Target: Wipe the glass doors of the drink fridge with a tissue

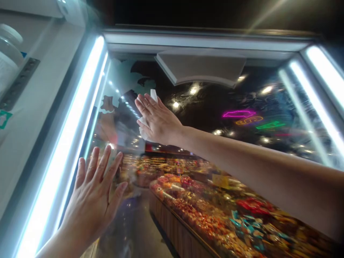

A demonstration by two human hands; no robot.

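Observation:
My right hand (158,120) reaches across from the right and lies flat against a large glassy pane (199,129). Beneath its palm and fingers is a crumpled white tissue (153,95), with parts of it poking out above the fingers and below by the thumb side. My left hand (94,190) is raised at the lower left, its fingers spread and nothing in them. It is close to the pane near the left light strip; whether it touches is hard to tell.
Bright light strips line the frame at left (64,143) and right (325,80). A pale plate (199,66) sits at the pane's top. A white-lidded jar (9,50) stands far left. Seen in the pane are bins of colourful wrapped goods (204,211) and neon outlines (239,114).

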